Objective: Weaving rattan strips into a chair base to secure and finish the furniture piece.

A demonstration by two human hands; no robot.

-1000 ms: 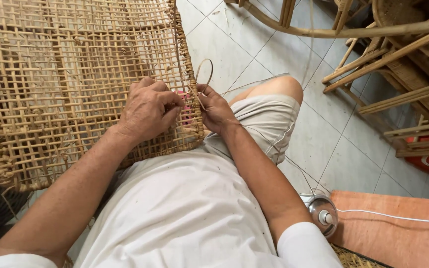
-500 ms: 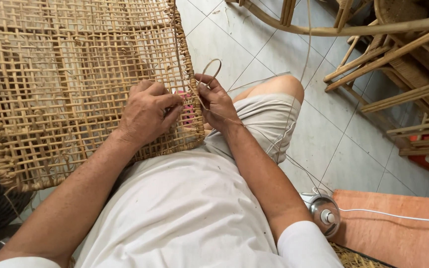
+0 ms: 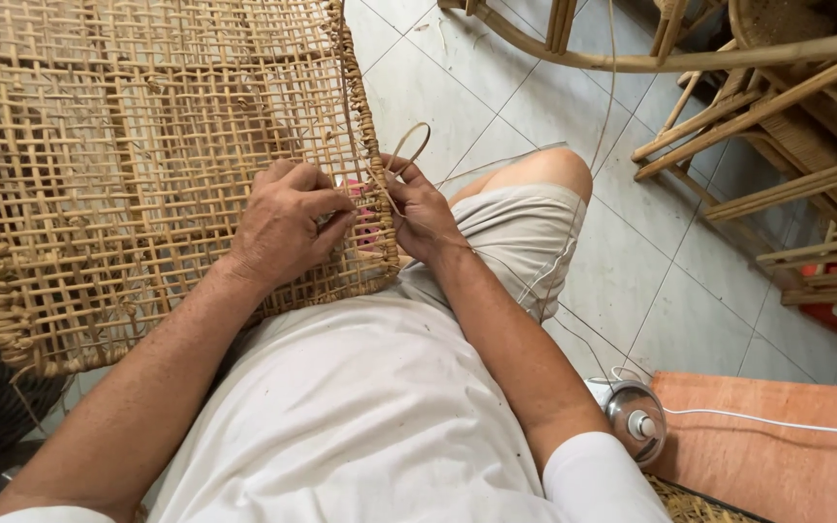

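Observation:
A large woven cane panel [image 3: 128,165] with an open square lattice rests on my lap and fills the left of the view. My left hand [image 3: 288,221] lies on top of the panel near its right edge, fingers curled onto the weave. My right hand [image 3: 425,215] sits just past that bound edge and pinches a thin cane strand [image 3: 417,145] that loops up above the fingers. The two hands nearly touch across the panel's rim. A bit of pink shows through the lattice between them.
Bent rattan furniture frames [image 3: 758,107] stand at the upper right on the grey tiled floor [image 3: 496,87]. An orange mat [image 3: 777,455] lies at the lower right. A small round metal object [image 3: 634,418] with a white cord sits by my right elbow.
The strand's loop above my right hand has shifted slightly. Both hands stay at the panel's right edge with only small finger movements.

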